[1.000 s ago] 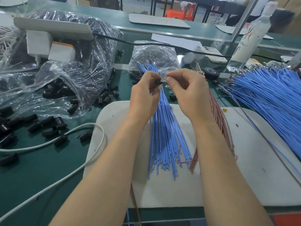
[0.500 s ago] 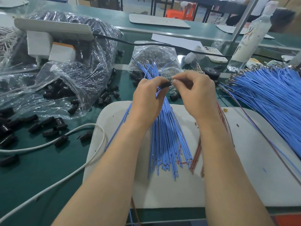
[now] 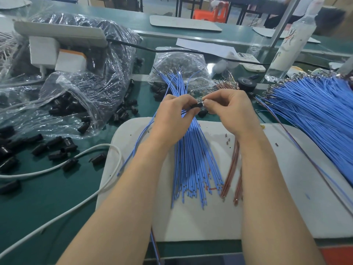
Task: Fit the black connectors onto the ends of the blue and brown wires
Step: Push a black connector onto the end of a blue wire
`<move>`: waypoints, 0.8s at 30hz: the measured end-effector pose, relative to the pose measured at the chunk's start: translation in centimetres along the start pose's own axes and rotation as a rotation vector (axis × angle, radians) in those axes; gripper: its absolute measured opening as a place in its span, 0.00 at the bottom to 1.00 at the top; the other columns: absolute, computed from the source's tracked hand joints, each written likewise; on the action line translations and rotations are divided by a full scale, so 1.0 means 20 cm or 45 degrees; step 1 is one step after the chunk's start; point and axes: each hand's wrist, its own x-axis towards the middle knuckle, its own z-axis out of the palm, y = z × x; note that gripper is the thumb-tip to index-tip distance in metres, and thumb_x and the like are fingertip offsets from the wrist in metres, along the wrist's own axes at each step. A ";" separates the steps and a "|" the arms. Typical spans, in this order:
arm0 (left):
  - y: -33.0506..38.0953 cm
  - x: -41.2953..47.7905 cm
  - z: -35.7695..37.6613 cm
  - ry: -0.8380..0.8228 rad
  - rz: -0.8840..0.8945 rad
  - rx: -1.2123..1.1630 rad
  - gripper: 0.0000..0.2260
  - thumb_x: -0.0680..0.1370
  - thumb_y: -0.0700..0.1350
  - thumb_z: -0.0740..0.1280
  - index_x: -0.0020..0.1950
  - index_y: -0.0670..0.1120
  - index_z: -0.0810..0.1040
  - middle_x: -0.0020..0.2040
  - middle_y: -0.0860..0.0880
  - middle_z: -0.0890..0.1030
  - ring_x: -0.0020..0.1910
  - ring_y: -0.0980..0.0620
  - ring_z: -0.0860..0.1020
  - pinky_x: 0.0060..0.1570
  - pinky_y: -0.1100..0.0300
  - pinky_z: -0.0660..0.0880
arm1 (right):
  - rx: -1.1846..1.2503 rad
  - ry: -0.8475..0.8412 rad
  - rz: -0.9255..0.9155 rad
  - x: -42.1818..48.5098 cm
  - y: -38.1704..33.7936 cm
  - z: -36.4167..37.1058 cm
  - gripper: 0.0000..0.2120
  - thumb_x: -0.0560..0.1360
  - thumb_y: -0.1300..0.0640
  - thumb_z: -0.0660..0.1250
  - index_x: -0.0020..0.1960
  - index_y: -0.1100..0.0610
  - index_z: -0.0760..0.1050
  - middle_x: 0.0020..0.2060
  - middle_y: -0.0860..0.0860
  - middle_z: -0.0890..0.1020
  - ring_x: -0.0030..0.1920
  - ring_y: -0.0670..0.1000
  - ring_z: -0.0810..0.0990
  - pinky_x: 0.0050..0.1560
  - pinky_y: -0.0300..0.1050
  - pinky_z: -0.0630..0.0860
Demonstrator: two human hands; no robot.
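Observation:
My left hand (image 3: 172,119) and my right hand (image 3: 232,113) meet above the white mat (image 3: 277,197). Between their fingertips is a small black connector (image 3: 197,105), pinched from both sides. A single blue wire (image 3: 137,142) trails from under my left hand down to the left. A fan of blue wires (image 3: 193,169) lies on the mat under my hands, with a bundle of brown wires (image 3: 232,169) to its right. Loose black connectors (image 3: 57,150) are scattered on the green bench at the left.
Clear plastic bags of black connectors (image 3: 86,88) fill the back left. A big pile of blue wires (image 3: 321,104) lies at the right. A white cable (image 3: 63,165) loops across the bench. A tape roll (image 3: 247,83), a phone (image 3: 250,62) and a bottle (image 3: 288,44) stand behind.
Both hands have shifted slightly right and down with the connector still pinched between them. A single blue wire now hangs out to the lower left of my left hand.

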 end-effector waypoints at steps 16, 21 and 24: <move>0.01 0.00 -0.01 -0.017 -0.074 -0.122 0.05 0.78 0.43 0.67 0.50 0.45 0.81 0.43 0.49 0.82 0.49 0.48 0.76 0.54 0.56 0.72 | 0.566 0.054 0.234 0.00 0.00 0.08 0.06 0.76 0.61 0.67 0.42 0.55 0.80 0.36 0.51 0.83 0.37 0.47 0.80 0.44 0.38 0.79; 0.00 0.00 0.00 -0.012 -0.101 -0.069 0.05 0.77 0.43 0.67 0.50 0.45 0.81 0.43 0.49 0.82 0.50 0.50 0.74 0.48 0.64 0.67 | 0.573 0.020 0.257 -0.01 0.01 0.10 0.06 0.76 0.62 0.67 0.41 0.56 0.79 0.36 0.53 0.82 0.35 0.46 0.80 0.41 0.38 0.78; 0.00 0.00 0.00 0.016 -0.134 -0.047 0.06 0.77 0.44 0.68 0.51 0.46 0.81 0.43 0.50 0.81 0.51 0.50 0.75 0.50 0.62 0.69 | 0.623 0.003 0.295 -0.01 0.00 0.12 0.06 0.77 0.61 0.66 0.43 0.57 0.79 0.37 0.53 0.81 0.37 0.47 0.78 0.41 0.39 0.79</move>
